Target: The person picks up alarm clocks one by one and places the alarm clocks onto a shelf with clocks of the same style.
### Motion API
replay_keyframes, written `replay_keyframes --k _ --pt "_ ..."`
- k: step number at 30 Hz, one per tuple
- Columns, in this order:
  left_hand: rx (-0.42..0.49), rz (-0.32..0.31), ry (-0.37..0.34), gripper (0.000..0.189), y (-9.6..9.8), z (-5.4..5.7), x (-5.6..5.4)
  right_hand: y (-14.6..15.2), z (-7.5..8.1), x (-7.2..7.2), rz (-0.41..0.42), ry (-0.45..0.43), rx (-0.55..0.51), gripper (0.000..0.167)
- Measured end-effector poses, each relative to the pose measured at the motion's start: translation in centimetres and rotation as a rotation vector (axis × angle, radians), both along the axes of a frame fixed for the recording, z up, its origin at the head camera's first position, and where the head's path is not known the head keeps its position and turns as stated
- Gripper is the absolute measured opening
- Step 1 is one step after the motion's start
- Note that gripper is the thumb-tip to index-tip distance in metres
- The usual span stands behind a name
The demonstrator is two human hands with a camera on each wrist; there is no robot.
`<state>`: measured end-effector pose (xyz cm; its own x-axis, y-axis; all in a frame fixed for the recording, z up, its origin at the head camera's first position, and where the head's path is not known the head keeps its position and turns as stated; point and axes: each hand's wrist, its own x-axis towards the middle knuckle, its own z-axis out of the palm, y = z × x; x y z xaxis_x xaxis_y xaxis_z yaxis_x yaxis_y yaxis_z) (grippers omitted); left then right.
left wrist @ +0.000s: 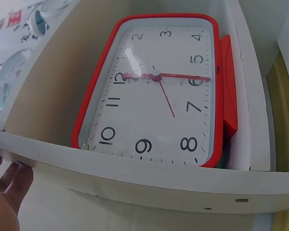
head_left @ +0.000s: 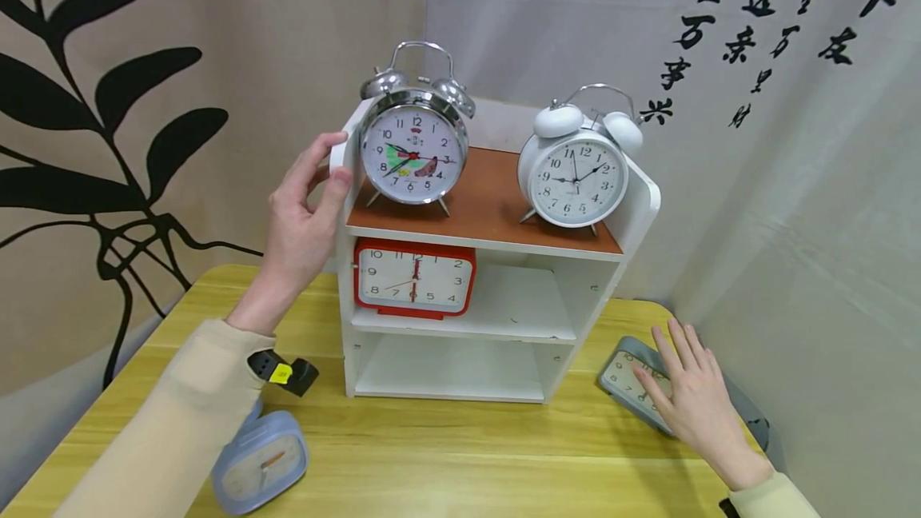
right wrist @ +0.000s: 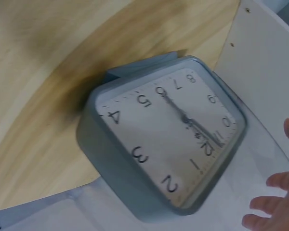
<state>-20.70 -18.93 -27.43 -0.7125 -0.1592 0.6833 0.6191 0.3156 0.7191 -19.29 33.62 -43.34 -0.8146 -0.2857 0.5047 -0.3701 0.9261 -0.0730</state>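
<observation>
My left hand [head_left: 305,206] is at the upper left side panel of a small white shelf [head_left: 449,402], its fingertips touching the panel's outside. Beside it on the brown top stands a silver twin-bell alarm clock [head_left: 413,154]. A red rectangular clock [left wrist: 149,96] sits on the middle shelf, at the left. Fingers spread, my right hand [head_left: 694,398] hovers by a grey-green rectangular clock [right wrist: 168,130] on the table, covering part of it in the head view. The right wrist view shows a gap between fingers and clock.
A white twin-bell alarm clock [head_left: 576,178] stands at the right of the shelf top. Near my left forearm, a light blue clock [head_left: 262,462] lies on the yellow wood-grain table [head_left: 432,454]. Curtains with a plant print and black characters hang behind.
</observation>
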Motion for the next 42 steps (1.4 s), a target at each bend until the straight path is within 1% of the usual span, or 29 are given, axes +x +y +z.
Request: replay_keyframes --k 12,20,27,30,33,36,38,42 --pt "-0.008 0.016 -0.002 0.042 0.0 0.0 0.1 1.2 -1.4 -0.2 -0.071 -0.163 0.063 0.077" --pt "-0.008 0.017 -0.008 0.042 0.0 0.1 0.1 1.2 -1.8 -0.3 -0.079 -0.158 0.110 0.076" --pt "-0.017 0.021 -0.008 0.042 0.0 0.0 0.0 0.9 -2.2 0.0 -0.097 -0.265 0.137 0.075" --pt "-0.012 0.019 -0.003 0.042 0.0 0.0 0.0 0.9 -2.3 0.0 -0.099 -0.280 0.139 0.075" --pt "-0.005 0.019 0.004 0.042 0.0 0.0 0.0 0.9 -2.4 0.0 -0.102 -0.278 0.142 0.074" --pt "-0.002 0.019 0.007 0.042 0.0 0.0 0.0 1.0 -2.5 -0.1 -0.092 -0.249 0.151 0.072" --pt "-0.001 0.018 0.010 0.042 0.0 -0.1 0.0 1.1 -2.7 -0.2 -0.076 -0.198 0.163 0.071" --pt "0.000 0.018 0.007 0.042 0.0 -0.1 0.0 1.3 -2.8 -0.5 -0.025 -0.056 0.183 0.070"
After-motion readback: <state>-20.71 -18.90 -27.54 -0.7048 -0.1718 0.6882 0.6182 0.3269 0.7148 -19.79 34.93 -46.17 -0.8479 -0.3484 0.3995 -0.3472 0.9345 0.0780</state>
